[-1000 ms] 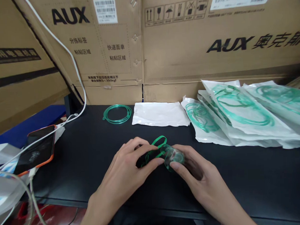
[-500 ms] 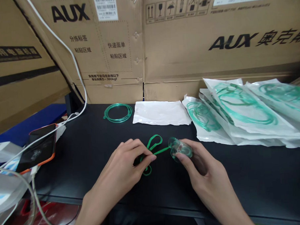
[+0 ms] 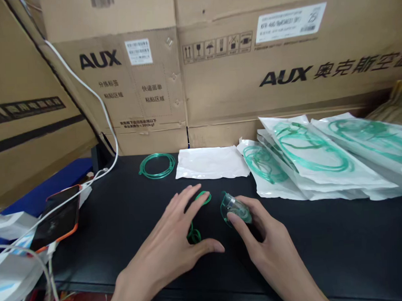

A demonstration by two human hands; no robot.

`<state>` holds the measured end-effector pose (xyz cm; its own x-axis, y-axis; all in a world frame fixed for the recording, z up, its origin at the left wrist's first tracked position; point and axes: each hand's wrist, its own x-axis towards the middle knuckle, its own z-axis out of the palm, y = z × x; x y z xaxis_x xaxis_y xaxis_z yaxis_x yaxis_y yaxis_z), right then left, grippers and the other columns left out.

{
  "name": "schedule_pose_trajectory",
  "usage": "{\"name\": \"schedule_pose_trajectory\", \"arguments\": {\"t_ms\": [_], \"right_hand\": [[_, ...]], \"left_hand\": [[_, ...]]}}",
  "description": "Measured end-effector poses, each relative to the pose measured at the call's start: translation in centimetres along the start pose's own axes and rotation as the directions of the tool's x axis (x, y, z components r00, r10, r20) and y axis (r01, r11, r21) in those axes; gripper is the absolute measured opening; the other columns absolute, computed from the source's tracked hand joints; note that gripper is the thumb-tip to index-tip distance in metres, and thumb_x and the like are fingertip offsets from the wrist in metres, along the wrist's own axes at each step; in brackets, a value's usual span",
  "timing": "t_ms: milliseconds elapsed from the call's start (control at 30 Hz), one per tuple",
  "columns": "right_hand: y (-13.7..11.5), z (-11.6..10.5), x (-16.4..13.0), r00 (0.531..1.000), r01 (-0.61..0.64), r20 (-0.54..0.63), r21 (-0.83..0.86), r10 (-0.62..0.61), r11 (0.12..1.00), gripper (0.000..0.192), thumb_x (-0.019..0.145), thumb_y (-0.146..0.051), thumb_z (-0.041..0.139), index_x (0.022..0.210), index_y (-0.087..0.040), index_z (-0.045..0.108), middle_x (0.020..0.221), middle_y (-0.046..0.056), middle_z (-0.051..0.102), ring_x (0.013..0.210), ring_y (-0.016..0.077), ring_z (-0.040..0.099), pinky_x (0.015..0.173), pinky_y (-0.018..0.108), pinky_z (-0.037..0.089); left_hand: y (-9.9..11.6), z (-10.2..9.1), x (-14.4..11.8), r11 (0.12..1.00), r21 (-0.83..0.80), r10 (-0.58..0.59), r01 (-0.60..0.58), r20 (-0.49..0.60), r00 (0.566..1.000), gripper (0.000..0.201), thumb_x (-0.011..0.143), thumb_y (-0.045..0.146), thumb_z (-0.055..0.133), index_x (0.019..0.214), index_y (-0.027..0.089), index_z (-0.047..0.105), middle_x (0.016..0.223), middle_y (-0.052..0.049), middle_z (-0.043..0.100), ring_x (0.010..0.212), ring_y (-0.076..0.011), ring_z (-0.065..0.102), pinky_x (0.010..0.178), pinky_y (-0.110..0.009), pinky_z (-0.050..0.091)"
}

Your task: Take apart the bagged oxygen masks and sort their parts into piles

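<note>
Since half a second ago the left hand [image 3: 173, 245] has let go of the green strap [image 3: 197, 215] and opened: its fingers now lie spread and nearly flat over the strap on the black table [image 3: 341, 246], index fingertip at the strap's far loop, thumb stretched toward the right hand. The strap, earlier drawn taut between the hands, now lies slack, one loop showing beyond the left fingers and a small coil beneath the palm's edge. The right hand [image 3: 258, 236] remains closed on the clear green mask [image 3: 235, 209], thumb and fingers pinching its near side. The mask sits just beyond the right fingertips, close to the left index finger; its long axis runs left–right and slightly away, the open rim facing left toward the strap. Beyond the left hand lie a coiled green tube [image 3: 157, 165] and a flat white pouch [image 3: 211, 162]; beyond and to the right of the right hand, a fanned stack of sealed pouches [image 3: 321, 158] with green tubing inside. Well left of the left hand, a phone [image 3: 57, 216] with an orange rim and a white cable [image 3: 95, 97]. Cardboard boxes [image 3: 250, 55] stand behind
</note>
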<state>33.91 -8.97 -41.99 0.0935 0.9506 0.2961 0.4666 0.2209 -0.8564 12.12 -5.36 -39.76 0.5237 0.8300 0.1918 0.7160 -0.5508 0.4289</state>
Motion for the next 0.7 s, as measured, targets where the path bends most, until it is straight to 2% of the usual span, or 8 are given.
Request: {"name": "schedule_pose_trajectory", "arguments": {"t_ms": [100,167,233,333,433,567,700], "right_hand": [[0.1,0.0,0.1,0.999,0.035,-0.007,-0.006,-0.035,0.999,0.025,0.099,-0.045,0.059,0.118,-0.027,0.06,0.107,0.003,0.074,0.093,0.0201,0.072,0.084,0.029,0.054],[0.2,0.0,0.2,0.998,0.055,-0.01,-0.006,-0.055,0.998,0.025,0.099,-0.045,0.058,0.117,-0.027,0.06,0.107,0.003,0.074,0.094,0.0198,0.072,0.084,0.027,0.054],[0.3,0.0,0.3,0.997,0.072,-0.011,-0.005,-0.072,0.997,0.025,0.099,-0.045,0.058,0.116,-0.027,0.06,0.104,0.002,0.074,0.091,0.0194,0.072,0.083,0.027,0.054],[0.3,0.0,0.3,0.996,0.085,-0.007,-0.006,-0.085,0.996,0.025,0.099,-0.046,0.056,0.115,-0.027,0.06,0.103,0.002,0.075,0.091,0.0197,0.073,0.083,0.027,0.055],[0.1,0.0,0.2,0.996,0.088,0.006,-0.006,-0.088,0.996,0.025,0.1,-0.046,0.056,0.116,-0.027,0.06,0.104,0.002,0.075,0.092,0.0199,0.072,0.083,0.027,0.054],[0.0,0.0,0.1,0.996,0.088,0.032,0.005,-0.088,0.996,0.025,0.099,-0.046,0.057,0.116,-0.028,0.06,0.105,0.002,0.074,0.093,0.0197,0.072,0.084,0.028,0.053],[-0.1,0.1,0.2,0.994,0.091,0.062,0.012,-0.091,0.996,0.025,0.098,-0.046,0.059,0.115,-0.028,0.061,0.107,0.002,0.074,0.095,0.02,0.071,0.086,0.029,0.053]], "left_hand": [[0.2,0.6,1.3,0.992,0.029,0.116,-0.121,0.128,0.985,0.089,0.091,0.065,0.063,0.163,0.033,0.023,0.172,-0.002,0.018,0.158,-0.0269,0.016,0.129,-0.052,0.019],[-0.2,0.7,1.8,0.987,0.041,0.149,-0.159,0.17,0.974,0.088,0.093,0.062,0.063,0.164,0.03,0.022,0.171,-0.003,0.021,0.158,-0.0253,0.018,0.13,-0.049,0.02],[-0.6,0.5,1.7,0.986,0.06,0.143,-0.155,0.169,0.975,0.084,0.096,0.058,0.062,0.164,0.031,0.021,0.169,-0.003,0.026,0.156,-0.0256,0.023,0.129,-0.048,0.024],[-1.4,-0.3,0.0,0.988,0.114,0.089,-0.102,0.116,0.989,0.073,0.101,0.051,0.056,0.163,0.034,0.022,0.166,0.0,0.032,0.154,-0.0266,0.029,0.127,-0.049,0.03],[-2.8,-1.4,-2.9,0.984,0.177,0.022,-0.034,0.066,0.998,0.061,0.105,0.048,0.05,0.161,0.037,0.029,0.163,0.001,0.037,0.15,-0.0276,0.036,0.123,-0.05,0.036],[-6.4,-2.2,-6.7,0.958,0.276,-0.082,0.08,-0.004,0.997,0.058,0.105,0.049,0.047,0.16,0.037,0.033,0.161,0.0,0.042,0.147,-0.0321,0.04,0.115,-0.053,0.045],[-9.9,-2.4,-8.2,0.935,0.315,-0.125,0.162,-0.134,0.983,0.054,0.104,0.051,0.046,0.156,0.037,0.041,0.155,0.0,0.052,0.143,-0.033,0.046,0.109,-0.05,0.052]]}}
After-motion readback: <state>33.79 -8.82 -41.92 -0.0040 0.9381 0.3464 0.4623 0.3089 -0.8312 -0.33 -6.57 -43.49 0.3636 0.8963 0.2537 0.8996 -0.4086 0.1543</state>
